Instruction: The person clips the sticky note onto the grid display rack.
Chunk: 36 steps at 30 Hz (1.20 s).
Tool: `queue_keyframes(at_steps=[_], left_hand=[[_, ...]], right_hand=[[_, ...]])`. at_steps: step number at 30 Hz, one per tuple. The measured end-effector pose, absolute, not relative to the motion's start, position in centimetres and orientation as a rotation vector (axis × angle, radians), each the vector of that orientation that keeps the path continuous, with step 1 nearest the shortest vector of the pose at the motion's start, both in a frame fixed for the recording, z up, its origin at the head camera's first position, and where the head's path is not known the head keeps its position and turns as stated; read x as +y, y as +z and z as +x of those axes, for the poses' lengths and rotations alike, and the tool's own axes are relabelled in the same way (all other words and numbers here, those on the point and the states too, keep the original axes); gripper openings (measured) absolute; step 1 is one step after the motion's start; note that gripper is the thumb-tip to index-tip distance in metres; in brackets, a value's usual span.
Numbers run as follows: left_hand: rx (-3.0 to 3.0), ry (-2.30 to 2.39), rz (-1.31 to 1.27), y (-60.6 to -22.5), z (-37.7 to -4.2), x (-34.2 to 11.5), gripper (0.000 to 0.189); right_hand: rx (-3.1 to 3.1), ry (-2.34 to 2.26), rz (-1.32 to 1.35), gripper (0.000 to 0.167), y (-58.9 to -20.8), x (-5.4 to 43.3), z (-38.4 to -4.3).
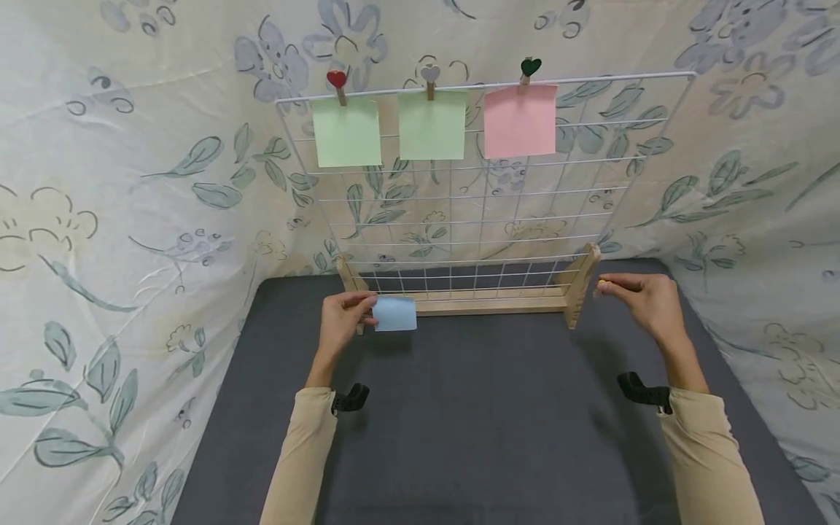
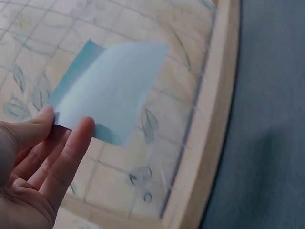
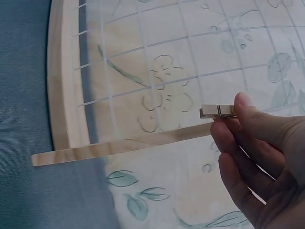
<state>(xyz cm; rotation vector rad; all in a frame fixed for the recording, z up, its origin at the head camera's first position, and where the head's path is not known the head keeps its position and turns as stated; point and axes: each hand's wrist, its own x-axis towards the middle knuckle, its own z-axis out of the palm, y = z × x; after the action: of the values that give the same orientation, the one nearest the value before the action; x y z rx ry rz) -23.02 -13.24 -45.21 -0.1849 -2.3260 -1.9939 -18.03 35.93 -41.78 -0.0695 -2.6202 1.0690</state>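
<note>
A light blue paper note [image 2: 109, 86] is pinched at one edge between the thumb and fingers of my left hand [image 1: 343, 317], in front of the rack's left foot. My right hand [image 1: 646, 302], just right of the rack's right foot, pinches a small wooden clothespin [image 3: 217, 111] by its yellow end. The white wire grid rack [image 1: 483, 195] stands at the back on a wooden base. Along its top wire hang a green note [image 1: 348, 135], a second green note [image 1: 432, 127] and a pink note [image 1: 520, 124], each under a heart-topped clothespin.
The rack's wooden feet [image 1: 580, 284] stand near the back of the dark table [image 1: 492, 423]. Floral cloth [image 1: 131, 219] hangs behind and at both sides. Each wrist carries a black camera mount [image 1: 643, 391].
</note>
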Motion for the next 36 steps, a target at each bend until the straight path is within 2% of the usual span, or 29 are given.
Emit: queue_keyframes(at_steps=[14,21,28,36], left_hand=[[-2.240,-2.110,-0.334,-41.5,-24.3,-9.2,0.020],[-2.210,-2.147,-0.357,-40.3,-24.5,-6.5,0.021],[-2.138,-2.094,-0.291,-38.7,-24.8,-4.5,0.021],[-2.092,-2.075,-0.359,-37.0,-24.6,-2.9,0.016]], right_hand=[[-2.577,1.066,-0.072,0.033,-38.1,35.7,-18.7],[-2.590,1.065,-0.077,0.038,-36.8,35.2,-19.0],[-2.546,1.080,-0.058,0.036,-35.5,34.6,-19.3],[-2.540,1.089,-0.016,0.037,-33.6,33.9,-19.7]])
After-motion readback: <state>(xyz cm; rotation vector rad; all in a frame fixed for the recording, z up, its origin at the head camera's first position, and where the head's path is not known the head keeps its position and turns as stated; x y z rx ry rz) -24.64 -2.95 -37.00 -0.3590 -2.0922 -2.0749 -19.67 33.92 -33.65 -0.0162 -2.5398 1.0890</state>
